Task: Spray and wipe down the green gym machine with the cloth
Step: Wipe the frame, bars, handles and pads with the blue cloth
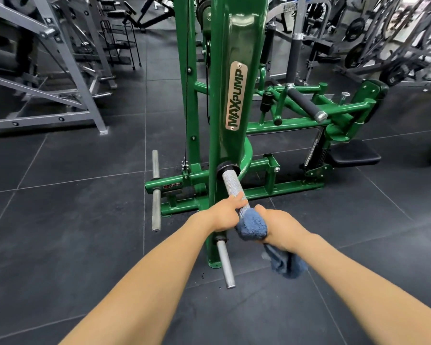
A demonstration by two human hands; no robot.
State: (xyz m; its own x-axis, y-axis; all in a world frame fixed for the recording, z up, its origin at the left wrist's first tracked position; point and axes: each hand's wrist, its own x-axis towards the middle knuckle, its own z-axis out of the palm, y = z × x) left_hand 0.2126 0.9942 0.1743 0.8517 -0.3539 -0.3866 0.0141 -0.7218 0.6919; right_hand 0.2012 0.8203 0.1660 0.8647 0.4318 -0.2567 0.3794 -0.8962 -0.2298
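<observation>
Dark rubber floor tiles (67, 215) with pale seams cover a crowded gym, where grey steel racks (47, 78) stand at left and black weight plates (356, 28) hang on machines at right. In the centre rises the green gym machine (224, 78), its upright column bearing a metal "MAXPUMP" nameplate (237, 95) that reads bottom to top. A knurled steel sleeve (232, 184) juts from a black collar low on the column, its long axis running down and toward the camera, ending in a thinner bare rod (225, 265). A second steel peg (156, 190) lies parallel at left. The person's left hand (225, 215) wraps the sleeve, fingers curled round it. Just beside it, the right hand (281, 226) clutches a blue cloth (253, 226) bunched against the sleeve, the cloth's loose end (286, 263) hanging below the wrist. A black padded seat (353, 155) sits at the machine's far right.
</observation>
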